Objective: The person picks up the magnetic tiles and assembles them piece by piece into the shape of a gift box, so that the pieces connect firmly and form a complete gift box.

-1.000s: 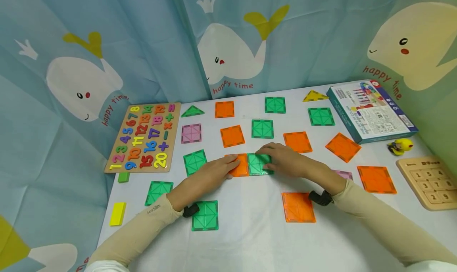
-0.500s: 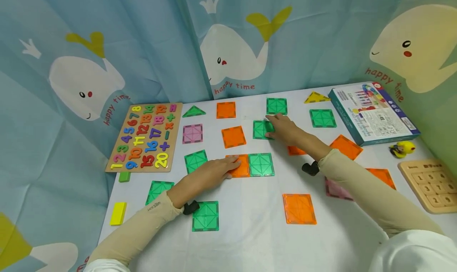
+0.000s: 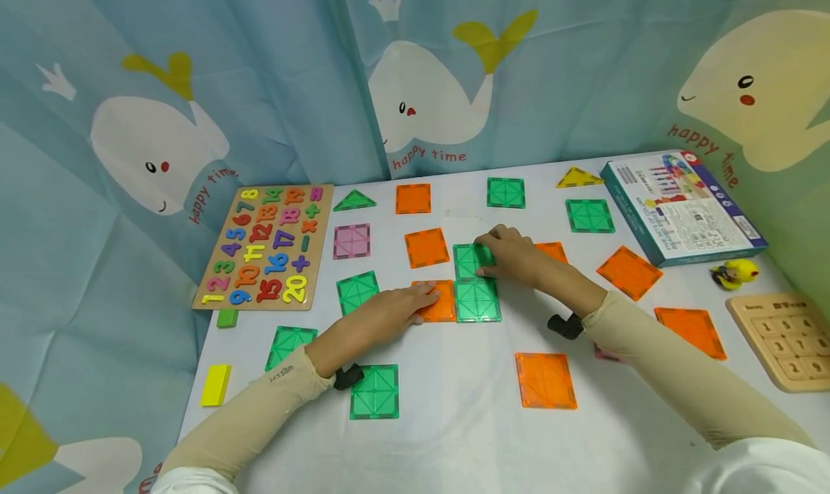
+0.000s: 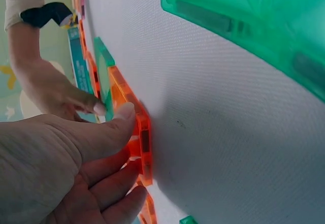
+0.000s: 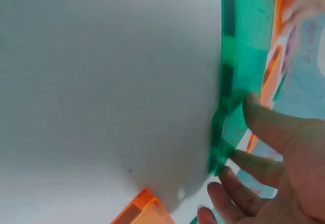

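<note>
My left hand lies flat with its fingers pressing an orange square tile on the white table. In the left wrist view, the left hand's thumb sits on the orange tile's edge. A green square tile lies joined to the orange tile's right side. My right hand grips a second green tile just behind the first, edge to edge with it. In the right wrist view, the right hand's fingers curl round this green tile's corner.
Several orange, green and pink tiles lie scattered, among them an orange tile and a green tile near me. A number puzzle board sits at the left, with a box, a yellow duck and a wooden keypad board at the right. Curtains close in the back and sides.
My right hand left the joined green tile, reached to a farther green tile and brought it back against the joined one. The left hand stayed on the orange tile.
</note>
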{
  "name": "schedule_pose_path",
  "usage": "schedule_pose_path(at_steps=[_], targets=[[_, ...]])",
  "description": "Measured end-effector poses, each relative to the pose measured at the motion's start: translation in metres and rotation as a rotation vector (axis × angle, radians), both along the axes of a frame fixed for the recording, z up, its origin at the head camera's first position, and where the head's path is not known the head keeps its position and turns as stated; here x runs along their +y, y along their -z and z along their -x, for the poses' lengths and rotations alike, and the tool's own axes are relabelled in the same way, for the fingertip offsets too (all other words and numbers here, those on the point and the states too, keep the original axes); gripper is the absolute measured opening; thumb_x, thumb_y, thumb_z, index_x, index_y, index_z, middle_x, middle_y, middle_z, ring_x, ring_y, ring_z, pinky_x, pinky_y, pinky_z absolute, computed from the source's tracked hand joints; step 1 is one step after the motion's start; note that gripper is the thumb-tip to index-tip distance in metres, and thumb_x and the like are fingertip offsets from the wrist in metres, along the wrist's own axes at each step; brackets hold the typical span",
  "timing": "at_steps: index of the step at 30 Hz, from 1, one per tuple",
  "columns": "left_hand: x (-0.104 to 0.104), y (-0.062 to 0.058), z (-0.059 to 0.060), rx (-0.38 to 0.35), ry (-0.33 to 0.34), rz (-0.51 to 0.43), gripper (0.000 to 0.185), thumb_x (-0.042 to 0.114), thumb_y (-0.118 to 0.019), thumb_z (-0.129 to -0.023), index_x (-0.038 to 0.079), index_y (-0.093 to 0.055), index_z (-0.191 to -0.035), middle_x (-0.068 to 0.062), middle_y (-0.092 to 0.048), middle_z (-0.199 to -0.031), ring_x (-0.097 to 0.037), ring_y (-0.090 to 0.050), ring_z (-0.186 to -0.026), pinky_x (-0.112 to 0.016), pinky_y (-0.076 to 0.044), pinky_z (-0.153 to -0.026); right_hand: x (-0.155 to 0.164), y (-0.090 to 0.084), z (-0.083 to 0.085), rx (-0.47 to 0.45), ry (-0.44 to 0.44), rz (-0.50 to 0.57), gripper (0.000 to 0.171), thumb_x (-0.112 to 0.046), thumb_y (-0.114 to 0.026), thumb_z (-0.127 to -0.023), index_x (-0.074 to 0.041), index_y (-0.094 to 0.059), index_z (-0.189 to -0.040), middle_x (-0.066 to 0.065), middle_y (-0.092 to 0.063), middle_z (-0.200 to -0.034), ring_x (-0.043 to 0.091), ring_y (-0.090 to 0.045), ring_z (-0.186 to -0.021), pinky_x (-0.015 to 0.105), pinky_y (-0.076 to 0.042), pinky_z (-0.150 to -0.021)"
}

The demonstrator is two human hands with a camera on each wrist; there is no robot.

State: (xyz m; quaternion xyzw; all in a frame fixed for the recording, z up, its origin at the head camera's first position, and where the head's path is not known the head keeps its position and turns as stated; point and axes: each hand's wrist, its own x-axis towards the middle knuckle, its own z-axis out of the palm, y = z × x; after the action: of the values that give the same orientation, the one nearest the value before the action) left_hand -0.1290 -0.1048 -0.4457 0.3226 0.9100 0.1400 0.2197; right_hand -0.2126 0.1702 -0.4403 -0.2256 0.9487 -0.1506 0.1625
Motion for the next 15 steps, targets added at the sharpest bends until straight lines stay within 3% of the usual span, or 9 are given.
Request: schedule_pose_path(at_steps=[8,11,15], targets=[[-0.001,0.0,0.0,0.009,0.001,0.005,0.058,0.021,-0.059,-0.108,0.012,-0.041,-0.163,-0.008,-0.034,-0.171,-0.028,-0.041,-0.154,-0.046,-0.041,-0.122,-0.004,-0.005,-0.006,0.003,-0.02,-0.025,0.061,-0.031,-0.075,-0.1,-0.002,-0.053,-0.149,0.029,-0.049,-0.143,0.046,-0.048,-0.127,0.059,-0.044,-0.098],[0.0,0.001,0.0,0.002,0.005,0.012,0.058,0.022,-0.059,-0.109,0.013,-0.041,-0.163,-0.008,-0.033,-0.171,-0.028,-0.04,-0.154,-0.045,-0.04,-0.123,-0.006,-0.006,-0.009,-0.02,-0.034,-0.051,0.073,-0.038,-0.077,-0.097,-0.004,-0.048,-0.155,0.029,-0.046,-0.149,0.047,-0.046,-0.133,0.065,-0.041,-0.106],[0.0,0.001,0.0,0.016,0.007,0.026,0.057,0.023,-0.059,-0.109,0.014,-0.041,-0.163,-0.007,-0.033,-0.172,-0.027,-0.041,-0.154,-0.044,-0.041,-0.122,-0.01,-0.005,-0.016,-0.068,-0.072,-0.081,0.091,-0.046,-0.077,-0.096,-0.007,-0.034,-0.165,0.029,-0.032,-0.162,0.051,-0.033,-0.147,0.073,-0.032,-0.114]])
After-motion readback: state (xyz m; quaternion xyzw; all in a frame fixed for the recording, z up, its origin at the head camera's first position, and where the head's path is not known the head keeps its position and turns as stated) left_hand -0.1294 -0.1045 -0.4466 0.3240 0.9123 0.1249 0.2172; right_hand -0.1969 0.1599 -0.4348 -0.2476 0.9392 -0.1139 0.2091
